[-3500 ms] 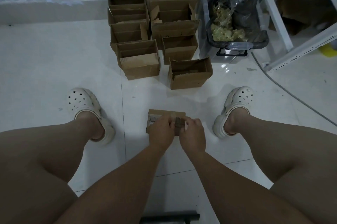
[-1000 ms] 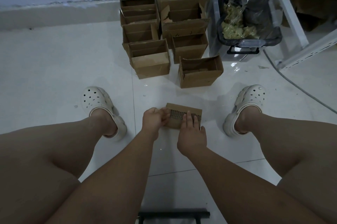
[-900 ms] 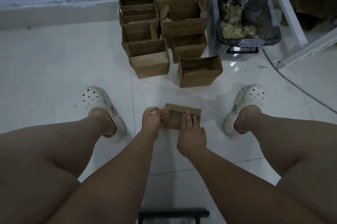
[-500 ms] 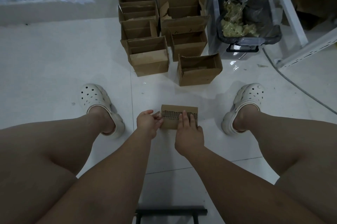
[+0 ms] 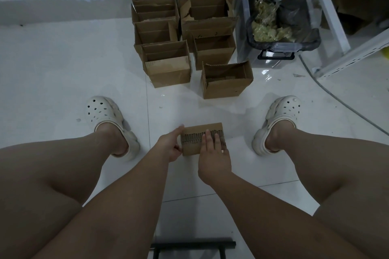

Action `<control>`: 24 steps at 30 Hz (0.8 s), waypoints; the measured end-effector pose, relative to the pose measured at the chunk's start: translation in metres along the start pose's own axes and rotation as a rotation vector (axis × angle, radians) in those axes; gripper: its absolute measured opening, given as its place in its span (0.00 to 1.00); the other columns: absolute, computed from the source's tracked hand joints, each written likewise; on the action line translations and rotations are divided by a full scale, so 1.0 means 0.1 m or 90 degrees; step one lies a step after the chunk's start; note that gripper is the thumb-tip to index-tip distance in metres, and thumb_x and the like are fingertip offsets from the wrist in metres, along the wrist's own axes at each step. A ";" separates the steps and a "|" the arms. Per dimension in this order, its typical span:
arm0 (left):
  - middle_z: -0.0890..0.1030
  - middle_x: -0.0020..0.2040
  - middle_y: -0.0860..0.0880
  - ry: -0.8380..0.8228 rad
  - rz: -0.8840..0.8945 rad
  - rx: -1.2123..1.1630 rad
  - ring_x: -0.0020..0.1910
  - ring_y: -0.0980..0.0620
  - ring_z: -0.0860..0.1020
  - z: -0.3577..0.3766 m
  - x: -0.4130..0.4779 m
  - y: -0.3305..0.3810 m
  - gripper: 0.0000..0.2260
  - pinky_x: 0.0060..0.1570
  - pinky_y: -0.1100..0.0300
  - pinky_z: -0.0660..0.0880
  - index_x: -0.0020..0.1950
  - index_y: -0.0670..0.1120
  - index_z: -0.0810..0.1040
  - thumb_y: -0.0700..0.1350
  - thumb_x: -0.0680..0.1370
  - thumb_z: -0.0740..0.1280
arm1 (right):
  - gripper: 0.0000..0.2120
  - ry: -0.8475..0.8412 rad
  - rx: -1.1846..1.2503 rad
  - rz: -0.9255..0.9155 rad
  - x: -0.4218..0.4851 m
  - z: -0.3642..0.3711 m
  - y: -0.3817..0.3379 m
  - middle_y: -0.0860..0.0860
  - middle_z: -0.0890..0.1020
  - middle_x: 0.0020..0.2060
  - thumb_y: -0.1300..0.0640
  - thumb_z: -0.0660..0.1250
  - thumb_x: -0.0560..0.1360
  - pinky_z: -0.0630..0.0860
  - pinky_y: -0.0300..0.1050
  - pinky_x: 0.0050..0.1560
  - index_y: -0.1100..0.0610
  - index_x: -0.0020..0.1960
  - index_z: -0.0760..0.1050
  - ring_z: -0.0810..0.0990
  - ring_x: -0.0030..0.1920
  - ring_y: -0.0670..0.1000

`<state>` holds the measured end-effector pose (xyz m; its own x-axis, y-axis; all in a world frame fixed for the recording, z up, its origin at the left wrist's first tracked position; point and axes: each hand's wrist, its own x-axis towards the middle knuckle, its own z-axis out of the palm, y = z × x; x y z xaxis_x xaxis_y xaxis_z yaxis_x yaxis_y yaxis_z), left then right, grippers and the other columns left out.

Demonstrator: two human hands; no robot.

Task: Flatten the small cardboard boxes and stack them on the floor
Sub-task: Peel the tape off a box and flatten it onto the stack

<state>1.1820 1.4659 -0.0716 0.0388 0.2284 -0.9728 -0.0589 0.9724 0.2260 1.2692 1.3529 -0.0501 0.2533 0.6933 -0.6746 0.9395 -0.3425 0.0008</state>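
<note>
Well, my left hand (image 5: 170,147) grips the left end of the stack (image 5: 194,147) of flattened cardboard, with my thumb at its far left corner and my fingers curled at its left edge. My right hand (image 5: 212,153) lies on top with straight fingers pressing down and holds nothing. The stack sits on the white tiled floor (image 5: 63,69) between my feet in pale clogs (image 5: 103,113), near me and about mid-scene. Its corrugated edges show as a ribbed band under my right fingertips. Farther off, by the wall, the open boxes (image 5: 168,69) stand in two rows, mouths up and packed close together. The nearest box (image 5: 226,83) stands slightly apart on the right, closest to the stack. One box in the right row bears faint dark marks (image 5: 207,34) that I cannot read. Right of the boxes is a clear bin (image 5: 273,56) lined with a black bag that holds yellowish scraps. Beyond it is a white rack (image 5: 336,27), and a grey cable (image 5: 336,95) runs along the floor. A black bar (image 5: 193,245) lies at the near edge.
</note>
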 end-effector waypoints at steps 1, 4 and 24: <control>0.69 0.41 0.53 -0.012 0.002 0.022 0.38 0.58 0.72 -0.01 0.00 0.00 0.13 0.36 0.64 0.78 0.53 0.40 0.75 0.44 0.74 0.72 | 0.36 -0.001 0.000 -0.001 0.00 0.00 0.00 0.55 0.35 0.76 0.55 0.53 0.79 0.54 0.58 0.74 0.62 0.76 0.34 0.40 0.77 0.58; 0.75 0.59 0.37 -0.014 0.050 0.067 0.54 0.47 0.75 -0.03 0.00 -0.02 0.17 0.46 0.60 0.75 0.63 0.36 0.73 0.36 0.76 0.68 | 0.36 -0.004 0.006 0.002 0.01 -0.01 0.00 0.55 0.35 0.77 0.54 0.54 0.79 0.53 0.58 0.74 0.62 0.76 0.34 0.40 0.77 0.58; 0.74 0.37 0.42 0.007 0.098 -0.006 0.37 0.50 0.74 -0.07 0.07 -0.19 0.11 0.42 0.61 0.76 0.37 0.36 0.71 0.30 0.79 0.57 | 0.38 0.022 0.065 0.022 0.10 0.02 0.02 0.54 0.33 0.76 0.56 0.55 0.78 0.55 0.57 0.74 0.61 0.76 0.33 0.38 0.77 0.58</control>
<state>1.1762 1.4492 -0.0834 0.0177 0.3736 -0.9274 -0.0731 0.9256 0.3715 1.2734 1.3575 -0.0580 0.2952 0.7009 -0.6494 0.9020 -0.4286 -0.0526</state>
